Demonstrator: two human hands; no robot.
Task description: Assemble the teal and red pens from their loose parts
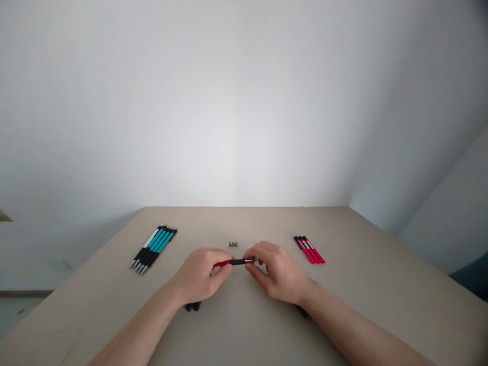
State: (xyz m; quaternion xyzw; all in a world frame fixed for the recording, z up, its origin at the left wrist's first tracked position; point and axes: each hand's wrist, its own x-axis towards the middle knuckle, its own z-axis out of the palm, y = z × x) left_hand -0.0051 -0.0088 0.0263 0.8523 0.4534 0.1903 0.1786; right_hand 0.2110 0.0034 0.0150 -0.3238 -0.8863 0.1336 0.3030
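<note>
Between my hands a pen [238, 262] with a red barrel and a black grip lies level, just above the table, its silver tip pointing right. My left hand [204, 272] is closed around the red barrel, thumb and fingers pinching it. The thumb and index finger of my right hand [278, 272] pinch the silver tip end; the fingertips partly hide it. Just beyond the hands, three small metal cone tips [233, 244] stand in a row. Black tube-like pieces [196, 306] lie partly hidden beneath my left wrist. A dark piece [303, 311] shows below my right wrist.
On the left of the beige table [236, 335], several pens [154, 249] lie side by side, mostly turquoise with one white. Three red pen barrels [310, 250] with black ends lie to the right. A pale wall [236, 127] rises behind the table's far edge.
</note>
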